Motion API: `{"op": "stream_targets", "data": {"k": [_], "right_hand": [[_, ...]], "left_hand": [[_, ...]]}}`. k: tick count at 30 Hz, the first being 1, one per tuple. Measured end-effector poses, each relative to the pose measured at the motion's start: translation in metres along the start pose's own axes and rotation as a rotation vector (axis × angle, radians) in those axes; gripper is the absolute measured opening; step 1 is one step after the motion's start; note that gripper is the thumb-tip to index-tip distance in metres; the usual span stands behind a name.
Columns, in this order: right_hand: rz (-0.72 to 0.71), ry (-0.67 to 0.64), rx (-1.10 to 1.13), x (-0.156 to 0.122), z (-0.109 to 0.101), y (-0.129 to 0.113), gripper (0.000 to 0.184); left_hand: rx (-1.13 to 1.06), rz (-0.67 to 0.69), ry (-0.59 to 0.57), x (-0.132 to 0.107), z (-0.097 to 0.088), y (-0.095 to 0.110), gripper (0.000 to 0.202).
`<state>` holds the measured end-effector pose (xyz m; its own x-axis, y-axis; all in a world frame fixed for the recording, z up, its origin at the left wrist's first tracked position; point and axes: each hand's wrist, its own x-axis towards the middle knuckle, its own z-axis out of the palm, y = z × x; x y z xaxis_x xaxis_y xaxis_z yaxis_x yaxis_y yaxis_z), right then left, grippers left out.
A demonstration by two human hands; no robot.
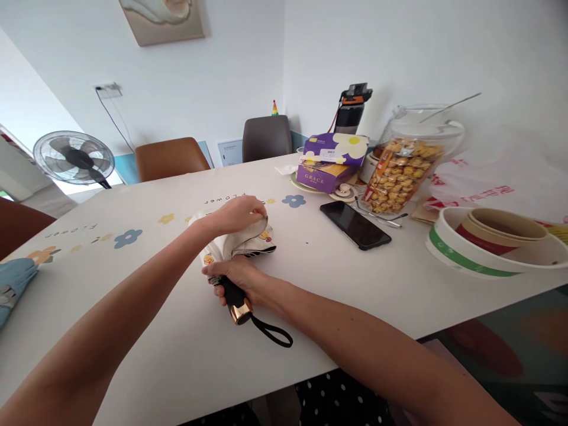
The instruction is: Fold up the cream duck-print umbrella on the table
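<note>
A folding umbrella (232,294) lies slantwise just above or on the table, its black handle with a copper-coloured end pointing towards me. A black wrist strap (277,339) loops from that end. My right hand (243,277) is wrapped round the umbrella where the handle meets the cloth. Over the far part of the white, print-patterned canopy (239,244), my left hand (242,214) is closed, its fingers curled at a fold of the cloth. The canopy is loosely bunched, and one flap with a dark edge sticks out to the right. The left fingertips are mostly hidden.
Right of my hands lie a phone (355,223) and eyeglasses (381,219). Behind them stand a popcorn-filled jar (399,171), a purple tissue pack (335,148) and a bottle (350,112). Paper tubs (474,260) sit at the right edge, blue cloth (15,287) at the left.
</note>
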<state>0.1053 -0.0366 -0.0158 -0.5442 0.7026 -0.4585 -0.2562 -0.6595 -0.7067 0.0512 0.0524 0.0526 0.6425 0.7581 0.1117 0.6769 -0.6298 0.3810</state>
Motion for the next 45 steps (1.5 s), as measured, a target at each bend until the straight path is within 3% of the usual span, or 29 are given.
{"op": "stream_targets", "data": {"k": [7,11,13,16,22,29,34,36,41,45], "right_hand": [[-0.026,-0.01,0.022,0.003,-0.001,0.001,0.023],[-0.009,-0.037,0.007,0.006,-0.003,0.003,0.026],[-0.002,-0.04,-0.005,0.007,-0.004,0.003,0.025],[-0.023,-0.039,-0.014,0.005,-0.003,0.001,0.027],[-0.07,-0.033,-0.016,-0.001,-0.008,-0.008,0.039],[-0.106,-0.082,0.085,0.002,-0.021,-0.015,0.052],[-0.137,0.003,0.106,0.004,-0.02,-0.016,0.052],[-0.153,0.056,0.089,0.004,-0.019,-0.016,0.043],[-0.168,0.176,-0.086,0.005,-0.023,-0.019,0.035],[-0.174,0.252,-0.168,0.006,-0.028,-0.024,0.038]], "left_hand": [[-0.079,-0.035,0.573,-0.051,-0.018,-0.009,0.017],[-0.08,-0.13,0.846,-0.086,-0.02,-0.012,0.015],[-0.198,-0.159,0.943,-0.097,-0.021,-0.014,0.015],[-0.454,-0.089,1.057,-0.103,-0.023,-0.019,0.017],[-0.67,-0.045,1.166,-0.1,-0.029,-0.034,0.017],[-0.817,-0.075,1.164,-0.102,-0.032,-0.042,0.013],[-0.816,-0.082,1.1,-0.103,-0.028,-0.05,0.013],[-0.752,-0.102,1.022,-0.106,-0.027,-0.055,0.014],[-0.397,-0.141,0.678,-0.116,-0.032,-0.069,0.018],[-0.487,-0.191,0.596,-0.114,-0.035,-0.08,0.018]]}}
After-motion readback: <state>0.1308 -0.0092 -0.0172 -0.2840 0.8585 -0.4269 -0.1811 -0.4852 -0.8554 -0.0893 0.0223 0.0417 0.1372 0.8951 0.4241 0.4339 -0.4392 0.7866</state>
